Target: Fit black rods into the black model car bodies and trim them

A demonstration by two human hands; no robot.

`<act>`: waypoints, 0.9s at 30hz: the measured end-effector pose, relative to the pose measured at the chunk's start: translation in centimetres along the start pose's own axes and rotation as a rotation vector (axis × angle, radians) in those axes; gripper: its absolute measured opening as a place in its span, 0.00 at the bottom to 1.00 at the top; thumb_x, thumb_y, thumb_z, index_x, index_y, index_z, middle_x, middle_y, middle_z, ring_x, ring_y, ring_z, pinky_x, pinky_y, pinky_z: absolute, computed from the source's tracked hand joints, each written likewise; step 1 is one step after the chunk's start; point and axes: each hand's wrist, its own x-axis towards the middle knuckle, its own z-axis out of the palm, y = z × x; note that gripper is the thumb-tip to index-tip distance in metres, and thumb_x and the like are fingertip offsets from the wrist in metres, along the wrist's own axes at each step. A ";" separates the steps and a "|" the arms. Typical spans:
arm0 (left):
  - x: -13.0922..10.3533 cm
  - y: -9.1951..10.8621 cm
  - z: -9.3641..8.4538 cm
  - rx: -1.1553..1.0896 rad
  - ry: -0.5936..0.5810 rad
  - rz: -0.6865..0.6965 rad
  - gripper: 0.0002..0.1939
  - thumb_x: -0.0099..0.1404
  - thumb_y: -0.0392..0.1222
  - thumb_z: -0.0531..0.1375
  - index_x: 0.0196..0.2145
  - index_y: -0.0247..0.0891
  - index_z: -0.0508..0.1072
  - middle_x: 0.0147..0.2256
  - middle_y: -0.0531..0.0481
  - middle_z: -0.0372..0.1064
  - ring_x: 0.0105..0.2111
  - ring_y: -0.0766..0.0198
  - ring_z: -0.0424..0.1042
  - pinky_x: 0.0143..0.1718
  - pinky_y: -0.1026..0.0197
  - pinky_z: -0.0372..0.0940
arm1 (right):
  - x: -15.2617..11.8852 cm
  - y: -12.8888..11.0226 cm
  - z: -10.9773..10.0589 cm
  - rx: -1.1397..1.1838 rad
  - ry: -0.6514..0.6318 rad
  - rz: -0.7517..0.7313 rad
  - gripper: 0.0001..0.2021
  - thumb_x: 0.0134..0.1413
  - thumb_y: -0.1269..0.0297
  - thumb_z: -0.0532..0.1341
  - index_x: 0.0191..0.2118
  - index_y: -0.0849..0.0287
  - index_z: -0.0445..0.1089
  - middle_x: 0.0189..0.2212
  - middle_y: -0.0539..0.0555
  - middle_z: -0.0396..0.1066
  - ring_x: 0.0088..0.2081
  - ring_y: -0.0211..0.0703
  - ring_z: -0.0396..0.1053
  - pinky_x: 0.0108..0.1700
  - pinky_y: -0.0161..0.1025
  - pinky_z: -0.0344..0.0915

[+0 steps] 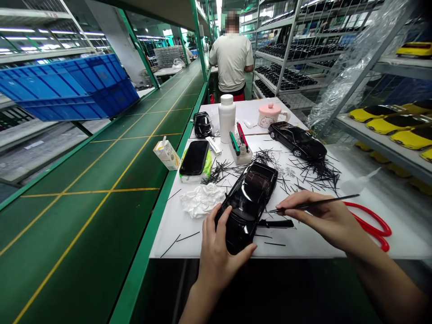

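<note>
A glossy black model car [248, 193] stands on the white tabletop near its front edge. My left hand [221, 243] grips its near end, fingers over the left side and thumb at the near right corner. My right hand [317, 216] pinches thin dark tweezers [332, 200], their tip close to the car's right side. Just below that tip, a flat black piece [278, 223] juts out beside the car; whether it is an open door I cannot tell. Thin black strips [320, 173] lie scattered around. Red-handled scissors [374, 225] rest partly behind my right forearm.
Crumpled white tissue [202, 200], a phone [195, 157], a white bottle [227, 119], a pen holder [242, 155], a pink-lidded mug [271, 115] and another black model car [299, 139] surround the work. A green conveyor [101, 202] runs left; shelves of yellow cars [394, 128] stand right. A person [231, 60] is ahead.
</note>
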 end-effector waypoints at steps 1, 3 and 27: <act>0.1 0.1 -0.1 0.009 -0.020 0.008 0.41 0.60 0.49 0.67 0.65 0.41 0.54 0.63 0.33 0.52 0.63 0.41 0.58 0.59 0.35 0.63 | -0.2 0.1 0.0 0.021 0.013 0.002 0.03 0.59 0.61 0.67 0.39 0.48 0.77 0.38 0.49 0.78 0.42 0.41 0.76 0.43 0.32 0.74; 0.7 0.3 -0.3 0.031 -0.009 0.050 0.38 0.64 0.49 0.65 0.65 0.39 0.53 0.64 0.31 0.51 0.64 0.39 0.55 0.60 0.30 0.59 | -0.5 0.3 0.0 0.047 0.029 0.013 0.03 0.58 0.61 0.67 0.38 0.48 0.78 0.37 0.50 0.79 0.42 0.41 0.76 0.43 0.32 0.74; 11.0 3.7 -0.5 -0.007 -0.259 0.439 0.07 0.67 0.30 0.58 0.37 0.41 0.71 0.36 0.53 0.76 0.44 0.59 0.73 0.61 0.41 0.60 | -0.6 2.3 -0.8 0.066 0.153 -0.052 0.06 0.60 0.59 0.66 0.40 0.53 0.77 0.38 0.52 0.79 0.43 0.44 0.77 0.46 0.39 0.74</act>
